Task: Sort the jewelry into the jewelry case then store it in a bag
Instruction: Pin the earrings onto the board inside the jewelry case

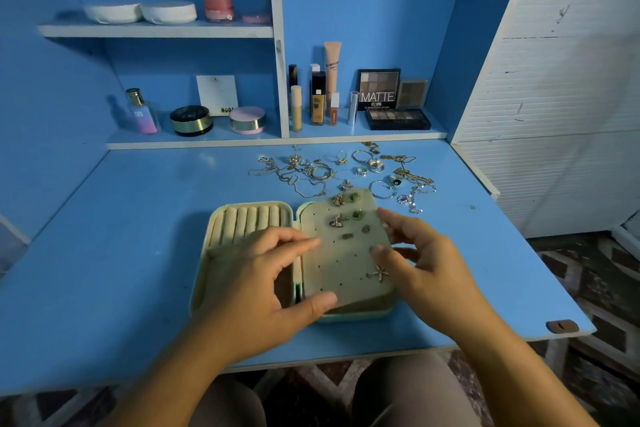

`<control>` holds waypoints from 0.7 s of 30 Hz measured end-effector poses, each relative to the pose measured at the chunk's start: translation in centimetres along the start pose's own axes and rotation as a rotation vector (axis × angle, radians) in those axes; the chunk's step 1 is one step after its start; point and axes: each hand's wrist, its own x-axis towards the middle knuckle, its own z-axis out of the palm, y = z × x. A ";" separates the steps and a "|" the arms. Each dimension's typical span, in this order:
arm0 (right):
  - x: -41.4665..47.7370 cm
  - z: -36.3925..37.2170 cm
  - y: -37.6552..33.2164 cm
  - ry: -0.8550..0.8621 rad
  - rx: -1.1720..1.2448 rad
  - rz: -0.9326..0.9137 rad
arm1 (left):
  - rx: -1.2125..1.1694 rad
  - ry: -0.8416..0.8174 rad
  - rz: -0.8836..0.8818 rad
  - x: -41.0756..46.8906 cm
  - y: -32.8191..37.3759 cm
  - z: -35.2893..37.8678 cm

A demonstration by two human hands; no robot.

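An open pale green jewelry case (207, 246) lies on the blue desk (104, 253). Its left half has ring rolls (252, 218). Over the right half sits a perforated earring panel (341, 253) with several earrings pinned on it, among them a starfish-shaped one (379, 274). My left hand (263, 284) holds the panel's left and near edge between thumb and fingers. My right hand (419, 263) holds its right edge. Loose gold and silver jewelry (346, 168), chains, hoops and rings, lies scattered behind the case. No bag is in view.
Cosmetics stand on the low shelf behind: a perfume bottle (142, 113), compacts (190, 120), tubes (317, 97), eyeshadow palettes (398, 118). White pads (166, 12) sit on the upper shelf. A white cabinet (554, 80) borders the desk's right side.
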 end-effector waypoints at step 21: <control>6.2 -3.1 4.8 -0.043 -0.778 -0.176 | 0.130 -0.144 -0.101 0.3 1.1 -0.2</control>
